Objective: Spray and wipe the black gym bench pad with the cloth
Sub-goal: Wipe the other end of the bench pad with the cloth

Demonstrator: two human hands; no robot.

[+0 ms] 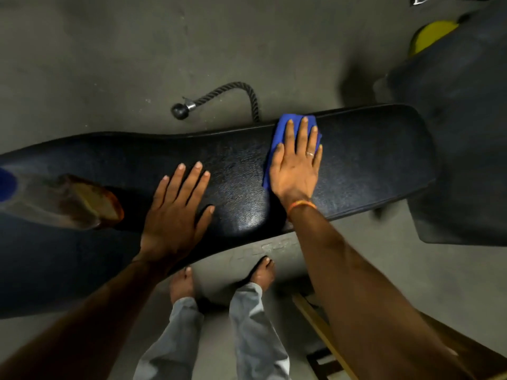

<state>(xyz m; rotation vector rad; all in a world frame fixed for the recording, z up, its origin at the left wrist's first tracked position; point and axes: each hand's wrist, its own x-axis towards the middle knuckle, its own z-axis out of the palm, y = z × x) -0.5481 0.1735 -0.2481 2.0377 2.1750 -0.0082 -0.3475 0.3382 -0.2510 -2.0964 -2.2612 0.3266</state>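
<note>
Overhead, the head view shows the black gym bench pad [356,149] running across the frame from lower left to upper right, its far edge bordered by bare concrete floor [109,64] and its near edge just above the person's bare feet [263,272]. Open floor lies beyond the pad except for a rope handle [219,97] near the far edge. The pad's right end meets a dark bulky machine part [461,133], so room to the right is short; a blurred bottle-like object [63,198] lies on the pad at the left.

The right hand [296,165] lies flat, fingers spread and straight, pressing the blue cloth [277,130] onto the pad near its far edge; the cloth shows beyond the fingertips and along the thumb side. The left hand [175,209] is open too, palm down on the bare pad, fingers splayed, grasping nothing, well apart from the cloth.
</note>
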